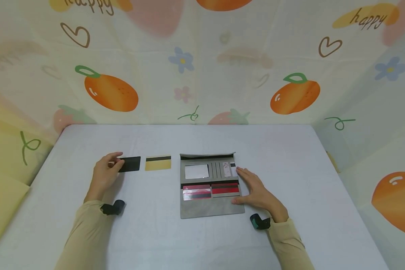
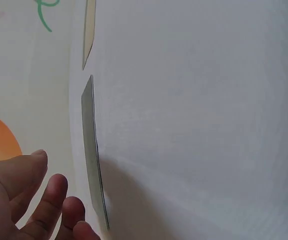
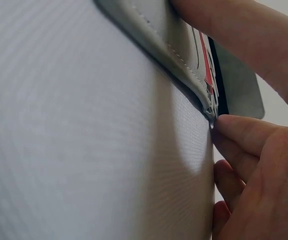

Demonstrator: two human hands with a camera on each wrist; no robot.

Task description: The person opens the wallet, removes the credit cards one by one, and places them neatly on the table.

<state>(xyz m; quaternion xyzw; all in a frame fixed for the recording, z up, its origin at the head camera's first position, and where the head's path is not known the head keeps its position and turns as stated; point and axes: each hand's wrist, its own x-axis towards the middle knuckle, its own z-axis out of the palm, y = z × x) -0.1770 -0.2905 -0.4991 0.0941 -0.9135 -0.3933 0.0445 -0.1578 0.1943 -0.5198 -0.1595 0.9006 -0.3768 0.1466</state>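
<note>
Wallet (image 1: 206, 209): grey, unfolded, cards (image 1: 225, 190) in slots; right edge touching right fingers (image 1: 245, 174). Black card (image 1: 132, 164): rectangular, lying flat, one end just beside left fingers (image 1: 117, 165).

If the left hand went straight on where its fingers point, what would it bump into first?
The left hand would probably meet the black card first; whether it already touches it is unclear. Beyond, roughly in line, lies the gold magnetic-stripe card.
</note>
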